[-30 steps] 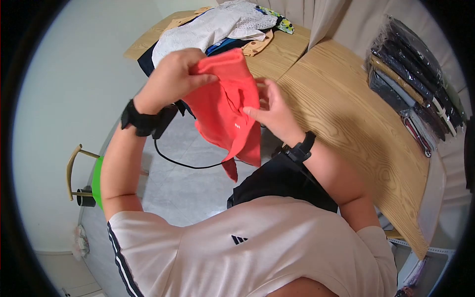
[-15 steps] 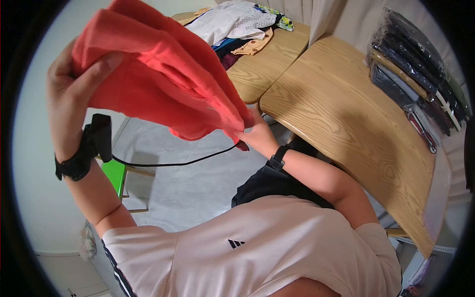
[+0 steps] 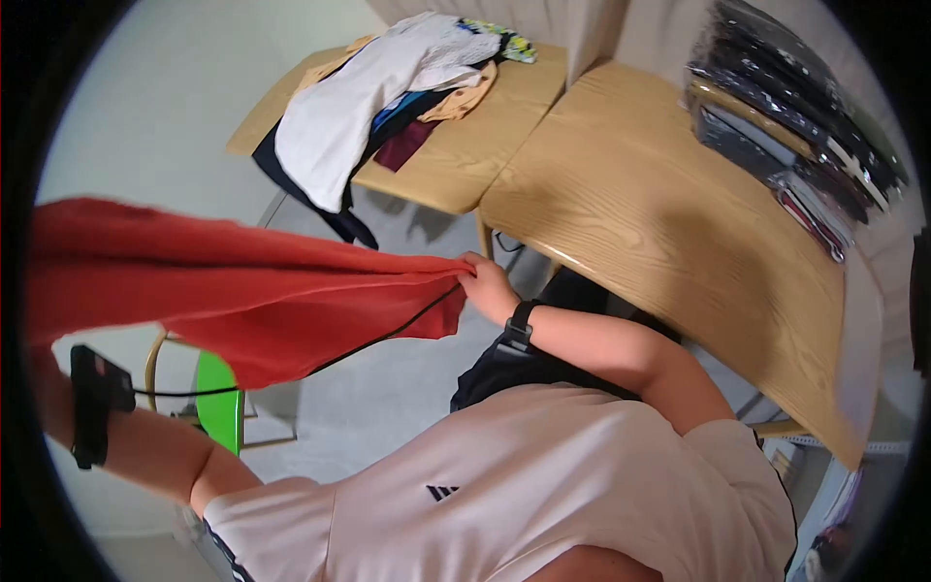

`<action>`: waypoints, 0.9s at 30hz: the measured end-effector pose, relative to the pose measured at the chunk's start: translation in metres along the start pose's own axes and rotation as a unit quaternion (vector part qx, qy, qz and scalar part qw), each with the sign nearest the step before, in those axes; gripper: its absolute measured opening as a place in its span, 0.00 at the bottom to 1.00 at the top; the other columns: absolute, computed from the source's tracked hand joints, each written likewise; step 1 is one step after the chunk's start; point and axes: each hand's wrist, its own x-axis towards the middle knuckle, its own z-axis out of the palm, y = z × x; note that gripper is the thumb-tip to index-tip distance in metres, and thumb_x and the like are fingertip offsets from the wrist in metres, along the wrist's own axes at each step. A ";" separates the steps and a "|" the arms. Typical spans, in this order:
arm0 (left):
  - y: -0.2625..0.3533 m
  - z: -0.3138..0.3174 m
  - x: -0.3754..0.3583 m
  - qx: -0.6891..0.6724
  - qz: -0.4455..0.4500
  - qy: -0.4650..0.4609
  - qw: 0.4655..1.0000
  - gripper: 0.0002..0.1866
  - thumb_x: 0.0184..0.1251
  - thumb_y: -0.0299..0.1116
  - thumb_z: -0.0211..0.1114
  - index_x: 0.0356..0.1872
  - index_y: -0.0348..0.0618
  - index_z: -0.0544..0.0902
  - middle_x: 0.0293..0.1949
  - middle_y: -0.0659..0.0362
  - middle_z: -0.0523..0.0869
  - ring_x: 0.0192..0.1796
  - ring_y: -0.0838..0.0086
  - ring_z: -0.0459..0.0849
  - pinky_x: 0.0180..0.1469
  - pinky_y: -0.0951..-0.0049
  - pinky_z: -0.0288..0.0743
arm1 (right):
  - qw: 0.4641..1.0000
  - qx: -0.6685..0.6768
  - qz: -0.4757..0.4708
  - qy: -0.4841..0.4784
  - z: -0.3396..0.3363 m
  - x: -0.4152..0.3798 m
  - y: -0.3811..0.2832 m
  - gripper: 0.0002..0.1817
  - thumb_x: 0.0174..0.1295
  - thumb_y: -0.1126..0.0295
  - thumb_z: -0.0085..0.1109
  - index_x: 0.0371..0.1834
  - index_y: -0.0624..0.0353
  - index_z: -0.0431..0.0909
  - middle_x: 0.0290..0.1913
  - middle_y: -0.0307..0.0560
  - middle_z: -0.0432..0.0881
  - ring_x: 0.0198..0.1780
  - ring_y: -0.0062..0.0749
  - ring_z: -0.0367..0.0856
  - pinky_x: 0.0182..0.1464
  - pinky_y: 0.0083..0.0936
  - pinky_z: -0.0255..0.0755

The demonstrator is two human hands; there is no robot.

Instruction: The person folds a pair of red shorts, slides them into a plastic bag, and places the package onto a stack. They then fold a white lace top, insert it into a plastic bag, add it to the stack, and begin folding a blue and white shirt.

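A red garment (image 3: 262, 281) is stretched sideways across the left half of the head view, its lower edge hanging over the floor. My right hand (image 3: 487, 288) is closed on its right end, thumb and fingers pinching the fabric. Toward the left border, my left hand (image 3: 47, 369) is at the other end; the cloth and dark image edge hide its fingers, but the fabric is held up there. A black device is strapped to my left wrist, and a black cord (image 3: 412, 325) runs from it across the garment toward my right hand.
A wooden table (image 3: 621, 194) stands ahead and to the right. On its far left part lies a pile of clothes (image 3: 339, 116), some hanging over the edge. Plastic-wrapped folded garments (image 3: 776, 107) are stacked at the far right. A green chair (image 3: 221, 407) is below my left arm.
My left hand has swung down and left, spreading the bunched red garment into a long stretch. My right hand still grips its end, slightly lower in view. The view has shifted, showing more of the clothes pile.
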 end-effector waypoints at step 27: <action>-0.131 0.126 -0.038 -0.242 -0.313 -0.097 0.913 0.24 0.66 0.36 0.59 0.60 0.36 0.70 0.56 0.51 0.77 0.57 0.70 0.77 0.58 0.71 0.71 | 0.760 -0.304 -0.096 0.566 -0.375 -0.235 -0.165 0.10 0.62 0.68 0.57 0.42 0.62 0.76 0.38 0.41 0.79 0.41 0.24 0.75 0.48 0.22 0.68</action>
